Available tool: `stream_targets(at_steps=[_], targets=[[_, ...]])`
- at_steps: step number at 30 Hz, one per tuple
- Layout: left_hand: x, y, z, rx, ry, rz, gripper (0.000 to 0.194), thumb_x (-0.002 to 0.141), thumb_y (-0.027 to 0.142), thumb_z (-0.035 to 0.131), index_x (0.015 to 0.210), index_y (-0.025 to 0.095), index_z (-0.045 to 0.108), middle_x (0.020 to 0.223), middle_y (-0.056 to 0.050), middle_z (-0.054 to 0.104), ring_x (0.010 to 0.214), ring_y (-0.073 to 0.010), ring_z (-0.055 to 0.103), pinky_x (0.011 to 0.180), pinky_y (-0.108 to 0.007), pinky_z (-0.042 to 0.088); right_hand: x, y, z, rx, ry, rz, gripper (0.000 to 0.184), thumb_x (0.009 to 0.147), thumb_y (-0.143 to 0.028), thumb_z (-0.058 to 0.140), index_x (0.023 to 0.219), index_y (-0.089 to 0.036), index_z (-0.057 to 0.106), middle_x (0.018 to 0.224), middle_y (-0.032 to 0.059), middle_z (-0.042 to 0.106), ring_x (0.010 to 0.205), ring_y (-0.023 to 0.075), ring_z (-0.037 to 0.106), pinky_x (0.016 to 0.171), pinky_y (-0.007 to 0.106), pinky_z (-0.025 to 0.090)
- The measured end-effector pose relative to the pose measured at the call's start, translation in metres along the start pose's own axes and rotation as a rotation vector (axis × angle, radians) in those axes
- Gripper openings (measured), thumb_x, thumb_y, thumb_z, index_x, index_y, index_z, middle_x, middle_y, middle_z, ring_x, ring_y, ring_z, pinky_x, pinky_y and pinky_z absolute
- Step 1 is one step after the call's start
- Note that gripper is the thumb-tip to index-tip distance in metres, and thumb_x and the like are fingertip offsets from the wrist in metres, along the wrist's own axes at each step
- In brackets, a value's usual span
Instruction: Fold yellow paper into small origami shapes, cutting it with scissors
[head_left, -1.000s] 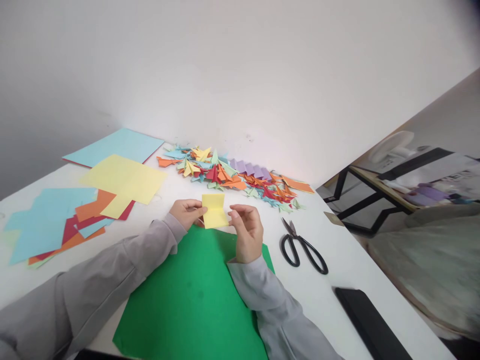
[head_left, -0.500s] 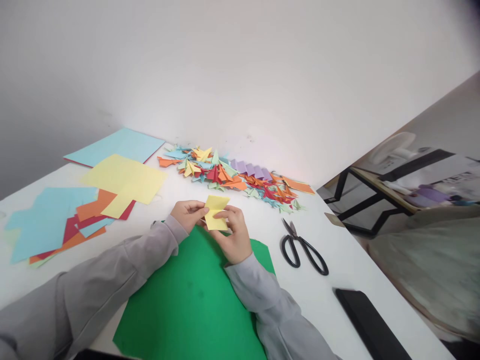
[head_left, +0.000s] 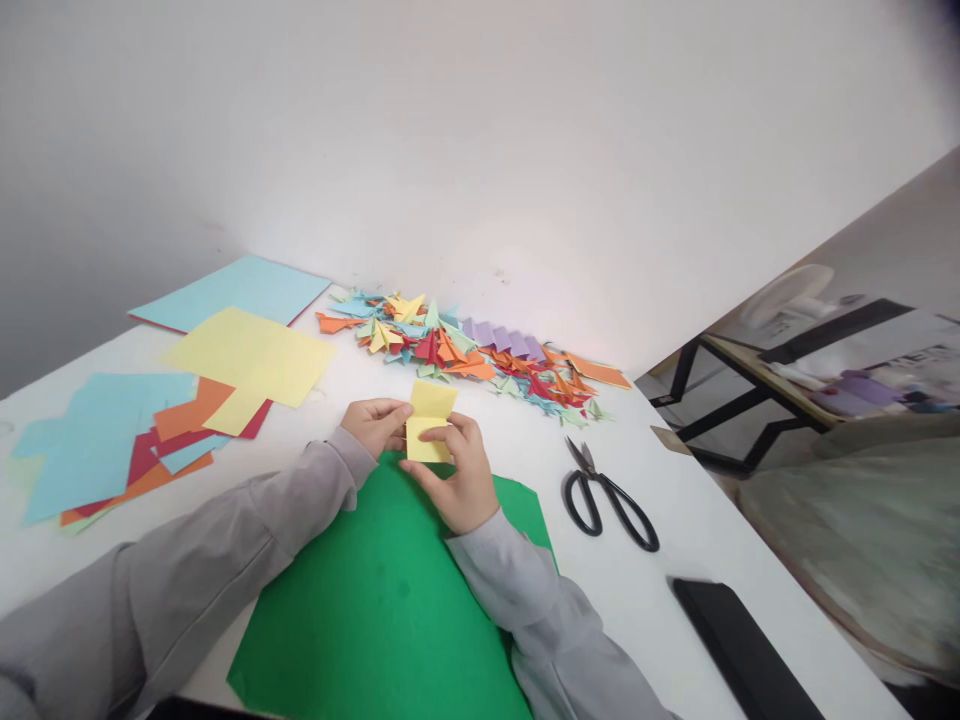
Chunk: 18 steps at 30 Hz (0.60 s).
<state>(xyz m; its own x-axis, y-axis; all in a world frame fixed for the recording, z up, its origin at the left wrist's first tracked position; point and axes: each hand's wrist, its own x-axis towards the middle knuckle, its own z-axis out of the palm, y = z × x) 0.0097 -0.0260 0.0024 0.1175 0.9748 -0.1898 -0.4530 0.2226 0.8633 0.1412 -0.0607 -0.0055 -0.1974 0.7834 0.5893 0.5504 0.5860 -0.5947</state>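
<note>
A small yellow paper (head_left: 433, 402) with a crease across its middle is held up above the far end of a green sheet (head_left: 375, 600). My left hand (head_left: 375, 424) pinches the paper's left edge between thumb and fingers. On the right, my right hand (head_left: 461, 475) has its fingers bent over the lower half of the paper, with the thumb under its bottom edge. Fingertips behind the paper are hidden.
Cut paper pieces (head_left: 105, 430) and a yellow sheet (head_left: 255, 350) lie at left, a blue sheet (head_left: 232, 290) behind. Folded paper planes (head_left: 465, 355) line the wall. To the right are black-handled scissors (head_left: 600, 495) and a flat black object (head_left: 739, 640).
The yellow paper has opened out a little and faces me more squarely. My right thumb has shifted left and down, to the paper's bottom edge. My left hand has barely moved.
</note>
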Motion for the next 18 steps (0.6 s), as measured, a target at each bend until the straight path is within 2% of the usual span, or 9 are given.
stream_targets(at_steps=[4, 7, 10, 13, 16, 18], targets=[[-0.0006, 0.0033, 0.0007, 0.007, 0.034, -0.047, 0.019, 0.061, 0.016, 0.064, 0.07, 0.011, 0.048, 0.05, 0.0, 0.059, 0.045, -0.0137, 0.059, 0.044, -0.024, 0.049, -0.0017, -0.0002, 0.0007, 0.031, 0.006, 0.031, 0.019, 0.07, -0.029, 0.059, 0.086, -0.022, 0.052, 0.099, 0.0072, 0.045, 0.097, 0.0205, 0.046, 0.081, 0.036, 0.042], [-0.002, 0.0045, 0.001, 0.02, 0.031, -0.003, 0.028, 0.062, 0.01, 0.059, 0.077, 0.017, 0.037, 0.048, 0.005, 0.058, 0.044, -0.0139, 0.059, 0.043, -0.026, 0.05, -0.002, 0.0004, 0.001, 0.112, 0.013, 0.083, 0.013, 0.075, -0.028, 0.053, 0.086, -0.022, 0.052, 0.096, 0.0064, 0.048, 0.091, 0.0178, 0.049, 0.071, 0.031, 0.046], [-0.0033, 0.0037, 0.0007, 0.038, -0.034, 0.081, 0.034, 0.062, 0.012, 0.057, 0.079, 0.021, 0.028, 0.048, 0.009, 0.056, 0.043, -0.0138, 0.059, 0.043, -0.029, 0.051, -0.0014, 0.0014, 0.0017, 0.161, 0.023, 0.115, 0.009, 0.077, -0.027, 0.05, 0.084, -0.021, 0.053, 0.088, 0.005, 0.051, 0.082, 0.0154, 0.051, 0.061, 0.026, 0.046], [-0.0042, 0.0014, 0.0008, 0.104, -0.086, 0.153, 0.028, 0.063, 0.018, 0.057, 0.077, 0.019, 0.033, 0.049, 0.009, 0.055, 0.043, -0.0132, 0.059, 0.042, -0.025, 0.05, -0.0005, 0.0017, 0.0019, 0.159, 0.052, 0.131, 0.009, 0.077, -0.027, 0.05, 0.077, -0.019, 0.055, 0.078, 0.0029, 0.053, 0.073, 0.0137, 0.051, 0.058, 0.024, 0.044], [-0.0054, -0.0004, 0.0019, 0.16, -0.125, 0.14, 0.02, 0.062, 0.021, 0.06, 0.071, 0.014, 0.044, 0.051, 0.004, 0.056, 0.049, -0.0141, 0.061, 0.044, -0.024, 0.051, 0.0006, 0.0022, 0.0013, 0.185, 0.093, 0.192, 0.014, 0.077, -0.03, 0.05, 0.071, -0.018, 0.056, 0.07, 0.0016, 0.053, 0.067, 0.0131, 0.051, 0.056, 0.024, 0.042], [-0.0064, -0.0007, 0.0026, 0.152, -0.146, 0.13, 0.023, 0.056, 0.02, 0.066, 0.071, 0.012, 0.05, 0.056, 0.002, 0.058, 0.055, -0.0151, 0.062, 0.048, -0.025, 0.053, 0.0015, 0.0028, 0.0003, 0.234, 0.113, 0.275, 0.019, 0.076, -0.033, 0.05, 0.069, -0.017, 0.056, 0.068, 0.0014, 0.054, 0.064, 0.0131, 0.051, 0.054, 0.025, 0.041]])
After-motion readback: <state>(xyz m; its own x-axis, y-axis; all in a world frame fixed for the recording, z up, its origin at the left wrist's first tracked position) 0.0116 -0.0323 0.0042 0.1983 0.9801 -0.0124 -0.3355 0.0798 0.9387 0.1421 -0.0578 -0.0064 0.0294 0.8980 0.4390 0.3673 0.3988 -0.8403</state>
